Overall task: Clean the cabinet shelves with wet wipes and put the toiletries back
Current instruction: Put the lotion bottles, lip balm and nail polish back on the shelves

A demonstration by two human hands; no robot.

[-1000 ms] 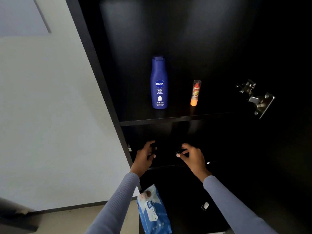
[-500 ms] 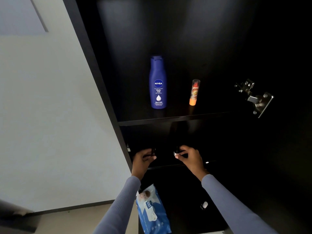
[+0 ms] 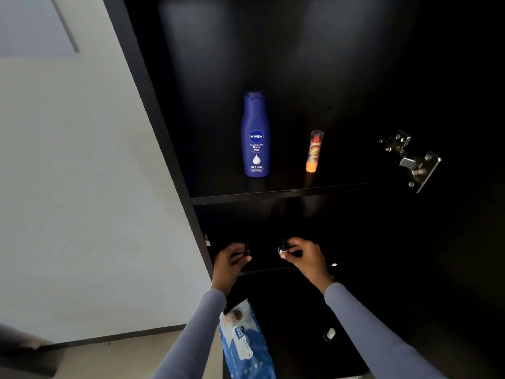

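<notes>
Black cabinet shelf (image 3: 273, 270) lying under both hands; left hand (image 3: 228, 265) pinching a small dark item, right hand (image 3: 304, 258) gripping a small dark bottle (image 3: 282, 247). Nivea bottle (image 3: 256, 135) standing above, wet-wipes pack (image 3: 246, 343) lying below. Pale wall (image 3: 82, 187) showing leftward.

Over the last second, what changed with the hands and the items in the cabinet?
Very little. Both hands eased slightly deeper onto the middle shelf: the left hand stays closed on a small dark item, the right hand on a small dark bottle. Nothing was released or newly grasped. The Nivea bottle, orange tube and wet wipes pack stayed put.
</notes>
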